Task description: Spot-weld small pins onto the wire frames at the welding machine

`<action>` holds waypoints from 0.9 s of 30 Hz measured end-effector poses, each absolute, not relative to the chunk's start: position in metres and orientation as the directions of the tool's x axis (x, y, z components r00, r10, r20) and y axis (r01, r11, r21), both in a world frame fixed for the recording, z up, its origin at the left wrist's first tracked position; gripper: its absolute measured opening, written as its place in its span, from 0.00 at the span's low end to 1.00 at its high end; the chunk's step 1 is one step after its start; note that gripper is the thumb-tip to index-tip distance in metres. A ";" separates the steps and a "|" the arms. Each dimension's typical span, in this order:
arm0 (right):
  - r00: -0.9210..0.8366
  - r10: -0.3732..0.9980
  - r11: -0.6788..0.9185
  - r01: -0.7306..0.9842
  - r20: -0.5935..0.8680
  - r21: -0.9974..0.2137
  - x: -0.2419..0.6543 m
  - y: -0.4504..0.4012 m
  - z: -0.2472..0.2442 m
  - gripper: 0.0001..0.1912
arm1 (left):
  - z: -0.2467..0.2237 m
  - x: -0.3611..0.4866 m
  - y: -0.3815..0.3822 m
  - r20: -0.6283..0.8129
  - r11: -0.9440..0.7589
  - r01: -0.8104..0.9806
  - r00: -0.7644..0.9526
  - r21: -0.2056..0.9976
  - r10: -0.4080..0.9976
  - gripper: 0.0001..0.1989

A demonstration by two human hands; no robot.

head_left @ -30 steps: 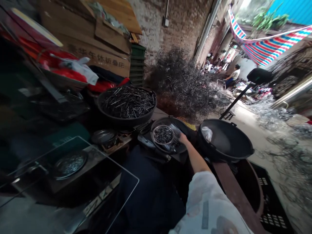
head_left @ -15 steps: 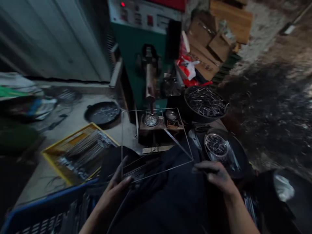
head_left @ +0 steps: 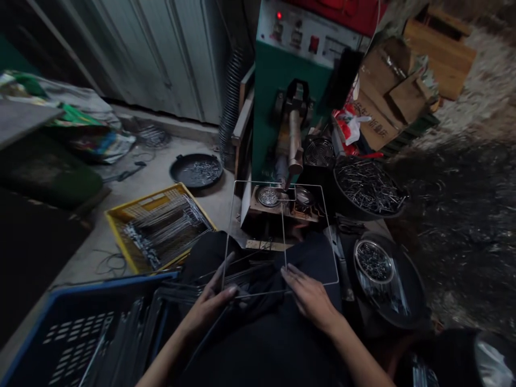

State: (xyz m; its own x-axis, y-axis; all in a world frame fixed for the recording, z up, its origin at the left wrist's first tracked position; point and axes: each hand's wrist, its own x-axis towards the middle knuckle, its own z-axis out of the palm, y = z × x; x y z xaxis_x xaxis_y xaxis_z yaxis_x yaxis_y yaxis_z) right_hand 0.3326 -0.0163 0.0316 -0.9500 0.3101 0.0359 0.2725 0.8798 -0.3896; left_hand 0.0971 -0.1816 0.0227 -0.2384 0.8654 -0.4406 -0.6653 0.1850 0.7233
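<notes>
A thin square wire frame (head_left: 331,236) lies across my lap, its far edge reaching the small stand under the green welding machine (head_left: 291,102). My left hand (head_left: 212,306) holds the frame's near left corner between thumb and fingers. My right hand (head_left: 308,298) rests flat on the frame's near edge, holding a straight wire rod (head_left: 284,236) that runs across the frame's middle. A small metal dish (head_left: 269,196) sits under the machine's brass electrode (head_left: 295,145).
A black bowl of short rods (head_left: 368,188) and a pan holding a small steel bowl of pins (head_left: 374,262) stand at right. A yellow crate of wire parts (head_left: 159,226) and a blue crate (head_left: 76,333) sit at left. A black pan (head_left: 196,170) lies on the floor.
My view swung from the right-hand bowls to the machine. My right hand left the steel bowl and came onto the frame's near edge; a rod now crosses the frame.
</notes>
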 end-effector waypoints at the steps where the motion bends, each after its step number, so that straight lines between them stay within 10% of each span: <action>1: -0.950 0.303 0.884 0.253 0.069 -0.393 0.333 -0.015 0.034 0.39 | 0.021 0.096 -0.181 -0.436 0.180 -0.670 -0.235 0.720 0.869 0.50; 27: -0.962 0.263 0.870 0.206 0.069 -0.448 0.340 -0.006 0.036 0.38 | 0.026 0.097 -0.174 -0.486 0.188 -0.693 -0.262 0.696 0.833 0.50</action>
State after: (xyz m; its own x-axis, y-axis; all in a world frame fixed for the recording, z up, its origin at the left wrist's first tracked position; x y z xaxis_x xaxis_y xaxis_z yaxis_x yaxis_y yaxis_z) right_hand 0.3399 -0.0057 0.0357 -0.9622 0.2633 0.0694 0.2058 0.8703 -0.4475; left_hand 0.0972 -0.1742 0.0260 -0.2623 0.8335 -0.4863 -0.6930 0.1881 0.6960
